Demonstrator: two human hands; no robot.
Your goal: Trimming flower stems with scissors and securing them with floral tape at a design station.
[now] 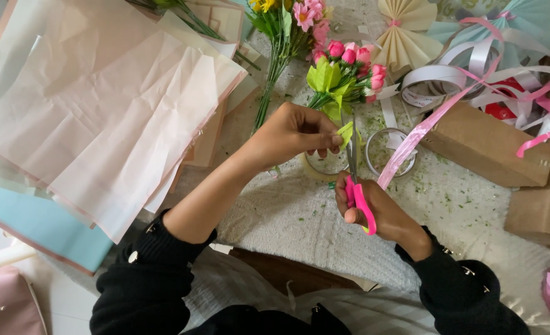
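A large fan of pale pink and cream tissue paper sheets (95, 105) covers the upper left of the grey woven table cover (287, 211), over a light blue sheet (33, 226). At the right lie two plain brown kraft-paper packages, a long box-shaped one (486, 146) set slantwise and a larger one (545, 208) at the edge, with loops of pink and white curling ribbon (473, 74) trailing across them. Near the middle, the small bunch of pink rosebuds with bright green leaves (343, 74) points its blooms away and to the right, stems running down into the left hand (293, 133), which is closed around them. The right hand (374, 211) grips pink-handled scissors (356, 180), blades upright at a leaf.
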